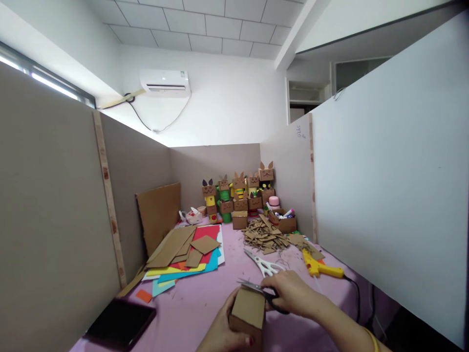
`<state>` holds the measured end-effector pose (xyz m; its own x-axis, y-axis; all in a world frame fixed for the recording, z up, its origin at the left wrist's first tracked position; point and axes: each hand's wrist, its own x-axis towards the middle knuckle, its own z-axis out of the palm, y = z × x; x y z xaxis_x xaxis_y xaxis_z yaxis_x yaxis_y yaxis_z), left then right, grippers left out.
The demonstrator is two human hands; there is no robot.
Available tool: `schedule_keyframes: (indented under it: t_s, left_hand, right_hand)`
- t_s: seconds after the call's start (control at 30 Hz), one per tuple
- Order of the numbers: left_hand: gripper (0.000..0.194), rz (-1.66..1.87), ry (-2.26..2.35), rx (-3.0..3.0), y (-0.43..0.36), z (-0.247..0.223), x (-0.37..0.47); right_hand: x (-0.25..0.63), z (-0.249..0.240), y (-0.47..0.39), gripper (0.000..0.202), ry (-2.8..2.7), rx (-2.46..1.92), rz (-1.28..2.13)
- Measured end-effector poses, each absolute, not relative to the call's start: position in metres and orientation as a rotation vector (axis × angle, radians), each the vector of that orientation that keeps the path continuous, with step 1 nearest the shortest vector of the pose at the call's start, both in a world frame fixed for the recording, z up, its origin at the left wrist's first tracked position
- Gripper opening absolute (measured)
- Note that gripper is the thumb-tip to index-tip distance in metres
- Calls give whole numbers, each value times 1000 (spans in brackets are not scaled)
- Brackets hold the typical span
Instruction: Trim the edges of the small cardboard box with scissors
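Note:
At the table's near edge my left hand (227, 326) is closed round a small brown cardboard box (249, 308), steadying it from the left and front. My right hand (289, 289) grips the black handles of a pair of scissors (252, 285). Their blades lie along the far top edge of the box and point left. Whether they touch the cardboard, I cannot tell. Just beyond, white-handled scissors (266, 265) rest on the tablecloth with their tips toward the back left.
A pile of cardboard scraps (266, 234), a yellow glue gun (320, 266) with a cord, and several cardboard animal figures (239, 188) stand or lie beyond. Left are coloured paper sheets (212, 264), cardboard pieces (172, 247) and a dark tablet-like slab (120, 322). Partition panels (388, 186) enclose the table.

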<state>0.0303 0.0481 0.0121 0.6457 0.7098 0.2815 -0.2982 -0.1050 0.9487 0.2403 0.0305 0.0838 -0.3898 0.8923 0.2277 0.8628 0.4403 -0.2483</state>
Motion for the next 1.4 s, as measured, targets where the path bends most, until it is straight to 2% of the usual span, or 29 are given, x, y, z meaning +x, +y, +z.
schedule_keyframes:
  t_s: [0.17,0.4,0.67,0.93,1.03,1.17,1.3,1.4]
  left_hand:
    - [85,965,416,1436,51,8,26]
    - [96,998,541,1248,44,6,23]
    - [102,1029,515,1248,44,8,23]
    - [95,1020,516,1106,41,5,21]
    - [89,1023,541,1033,39,6,19]
    - [85,1109,592,910,39,6,17]
    - [74,1257,639,765,41,6,17]
    - [72,1288,636,726,43,7,17]
  right_hand:
    - [243,75,45,42,-2169,-1506,199]
    - [236,53,73,38,-2001,-1459,390]
    - [238,52,70,27,-2008,-1618,268]
    - [236,46,65,51,-1825,-1588,287]
    - [235,42,65,47,-1704,-1489,516]
    - [232,32,67,31,-1435,-1269,1056]
    - [224,20,63,42,-1098,-929,1650]
    - [217,12,56,38,-876,-681,1953]
